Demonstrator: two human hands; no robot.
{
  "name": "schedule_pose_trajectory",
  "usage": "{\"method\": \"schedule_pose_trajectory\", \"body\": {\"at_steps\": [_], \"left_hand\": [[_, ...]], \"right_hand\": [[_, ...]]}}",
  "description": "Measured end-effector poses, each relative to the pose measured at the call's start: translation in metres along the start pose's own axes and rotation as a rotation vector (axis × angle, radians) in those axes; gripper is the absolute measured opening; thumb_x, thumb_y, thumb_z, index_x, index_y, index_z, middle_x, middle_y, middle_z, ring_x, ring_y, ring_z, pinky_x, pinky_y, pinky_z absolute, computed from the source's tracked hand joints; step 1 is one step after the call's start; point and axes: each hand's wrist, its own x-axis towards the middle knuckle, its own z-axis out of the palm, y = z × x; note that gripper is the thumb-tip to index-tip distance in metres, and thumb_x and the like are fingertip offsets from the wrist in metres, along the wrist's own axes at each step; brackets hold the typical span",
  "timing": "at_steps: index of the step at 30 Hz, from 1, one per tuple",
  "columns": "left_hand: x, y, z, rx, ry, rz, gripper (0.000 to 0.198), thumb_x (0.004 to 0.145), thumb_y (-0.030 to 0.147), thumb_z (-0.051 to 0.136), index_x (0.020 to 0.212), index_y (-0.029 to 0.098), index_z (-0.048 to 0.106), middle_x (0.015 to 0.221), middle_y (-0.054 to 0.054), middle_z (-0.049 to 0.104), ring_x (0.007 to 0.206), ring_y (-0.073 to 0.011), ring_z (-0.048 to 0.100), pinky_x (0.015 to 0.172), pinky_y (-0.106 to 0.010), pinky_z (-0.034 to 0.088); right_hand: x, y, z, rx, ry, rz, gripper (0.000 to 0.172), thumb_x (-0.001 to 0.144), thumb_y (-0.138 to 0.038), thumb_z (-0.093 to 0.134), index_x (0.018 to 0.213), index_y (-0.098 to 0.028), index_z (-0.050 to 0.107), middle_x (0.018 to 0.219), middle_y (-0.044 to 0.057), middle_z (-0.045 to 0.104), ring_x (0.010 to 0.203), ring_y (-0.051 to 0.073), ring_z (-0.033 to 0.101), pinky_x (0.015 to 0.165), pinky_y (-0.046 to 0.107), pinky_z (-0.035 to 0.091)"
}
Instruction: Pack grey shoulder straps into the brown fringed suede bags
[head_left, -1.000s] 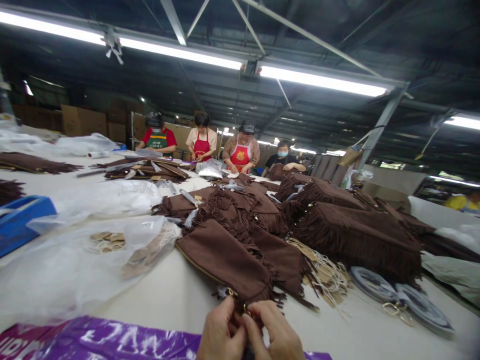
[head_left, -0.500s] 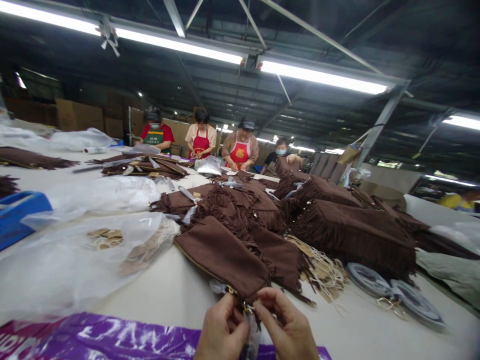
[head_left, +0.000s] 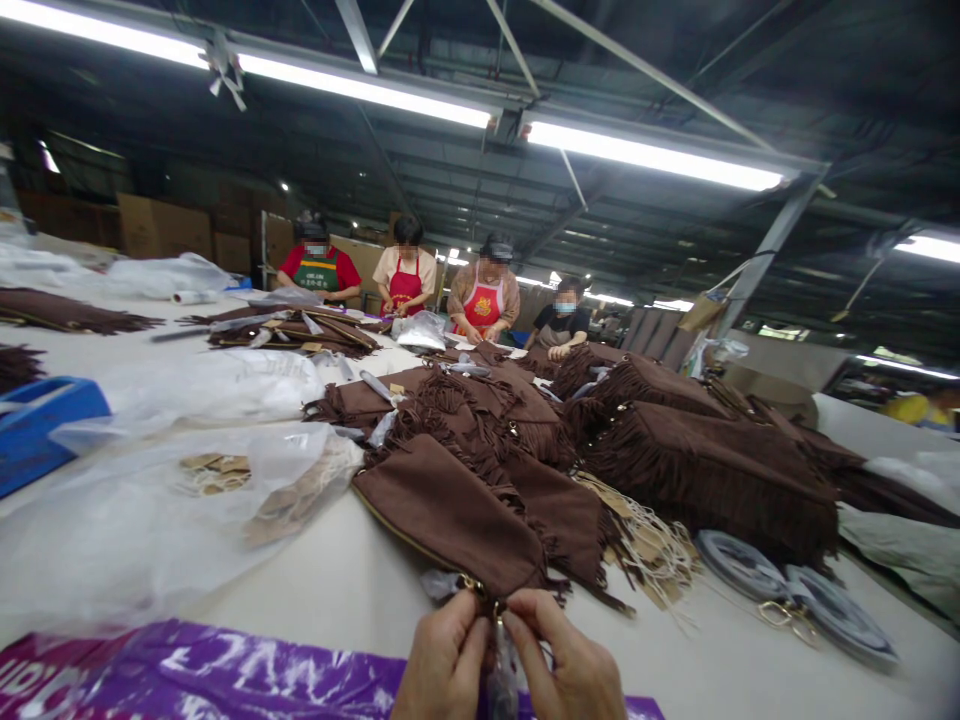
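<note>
At the bottom edge the left hand (head_left: 448,660) and the right hand (head_left: 566,660) meet fingertip to fingertip, both pinched closed on a small gold metal fitting (head_left: 487,600) at the near corner of a brown suede pouch (head_left: 450,515). A scrap of clear film (head_left: 504,670) hangs between the thumbs. The pouch lies flat on the pale, smooth table (head_left: 337,590), soft and matte, roughly rectangular, with a thin gold zipper line along its left edge. Just under the wrists spreads a glossy purple plastic sheet (head_left: 195,680) with white lettering.

To the left sits a crumpled translucent plastic bag (head_left: 142,520) with tan card tags inside, and beyond it a blue plastic tray (head_left: 41,425). Right of the pouch lie stringy paper tags (head_left: 652,545), then flat round reels (head_left: 795,590) with gold scissors (head_left: 784,615) resting on them. Behind rises a heap of fringed brown bags (head_left: 697,460), their tassels shaggy. At the far end four people in aprons (head_left: 442,290) work under long fluorescent tubes (head_left: 652,155).
</note>
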Motion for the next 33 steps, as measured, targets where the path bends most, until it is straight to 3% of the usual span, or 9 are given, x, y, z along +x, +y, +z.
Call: {"method": "schedule_pose_trajectory", "body": {"at_steps": [6,8,11,13,15,17,21,25,33], "left_hand": [[0.001,0.004,-0.001,0.146,-0.002,0.043,0.018,0.092,0.026,0.042,0.081,0.02,0.055,0.07,-0.003,0.062,0.064,-0.0176,0.055,0.061,-0.025,0.037],[0.0,0.003,-0.003,0.254,-0.039,0.064,0.016,0.09,0.024,0.043,0.078,0.021,0.054,0.067,-0.003,0.062,0.061,-0.0176,0.055,0.058,-0.026,0.034],[-0.003,0.008,-0.012,0.372,-0.053,0.083,0.018,0.087,0.023,0.044,0.071,0.022,0.051,0.064,-0.002,0.061,0.058,-0.0172,0.054,0.057,-0.027,0.031],[-0.003,0.018,-0.021,0.366,-0.037,0.055,0.022,0.088,0.026,0.044,0.067,0.022,0.048,0.059,0.001,0.055,0.057,-0.016,0.051,0.056,-0.026,0.031],[-0.001,0.031,-0.03,0.305,-0.034,0.014,0.024,0.089,0.029,0.044,0.066,0.021,0.046,0.059,0.003,0.049,0.058,-0.0148,0.048,0.057,-0.024,0.032],[0.003,0.044,-0.035,0.234,-0.051,-0.007,0.023,0.087,0.03,0.045,0.066,0.021,0.047,0.061,0.003,0.047,0.061,-0.0145,0.045,0.057,-0.023,0.034],[0.013,0.059,-0.034,0.17,-0.08,0.014,0.018,0.083,0.028,0.047,0.066,0.02,0.049,0.065,0.002,0.048,0.065,-0.0144,0.046,0.061,-0.022,0.036],[0.023,0.061,-0.026,0.18,-0.065,0.045,0.017,0.081,0.025,0.047,0.066,0.019,0.049,0.067,0.002,0.049,0.066,-0.0144,0.046,0.062,-0.023,0.037],[0.032,0.04,-0.015,0.049,-0.061,-0.01,0.02,0.085,0.032,0.049,0.069,0.019,0.05,0.063,0.004,0.046,0.062,-0.0127,0.044,0.057,-0.022,0.035]], "right_hand": [[0.002,0.0,-0.005,0.153,-0.015,0.039,0.024,0.094,-0.044,0.049,0.094,-0.028,0.067,0.083,0.0,0.074,0.072,0.02,0.07,0.068,0.024,0.053],[0.0,0.003,-0.006,0.188,-0.032,0.027,0.02,0.086,-0.034,0.059,0.102,-0.027,0.067,0.09,0.001,0.074,0.08,0.021,0.07,0.074,0.025,0.054],[-0.005,0.012,-0.004,0.248,-0.12,-0.046,0.043,0.067,-0.017,0.064,0.109,-0.026,0.065,0.097,0.003,0.07,0.087,0.022,0.066,0.077,0.027,0.054],[-0.008,0.017,-0.002,0.278,-0.175,-0.05,0.049,0.063,-0.013,0.063,0.11,-0.025,0.065,0.096,0.003,0.067,0.082,0.02,0.064,0.066,0.025,0.053],[-0.009,0.019,-0.001,0.295,-0.196,0.013,0.046,0.068,-0.016,0.064,0.112,-0.024,0.063,0.09,0.002,0.066,0.064,0.016,0.06,0.05,0.022,0.045],[-0.006,0.017,-0.001,0.322,-0.175,0.042,0.035,0.075,-0.022,0.064,0.11,-0.023,0.064,0.089,0.002,0.065,0.058,0.014,0.057,0.042,0.021,0.038],[0.007,0.006,-0.006,0.368,-0.166,-0.082,0.012,0.085,-0.022,0.057,0.091,-0.023,0.068,0.092,0.004,0.064,0.075,0.016,0.062,0.053,0.021,0.043],[0.017,-0.001,-0.008,0.355,-0.228,-0.115,0.014,0.087,-0.017,0.055,0.076,-0.021,0.063,0.078,0.0,0.061,0.073,0.015,0.06,0.066,0.022,0.046],[0.016,0.007,0.0,0.418,-0.244,0.014,0.019,0.09,-0.027,0.053,0.073,-0.02,0.059,0.073,-0.002,0.056,0.07,0.015,0.055,0.065,0.023,0.043]]}}
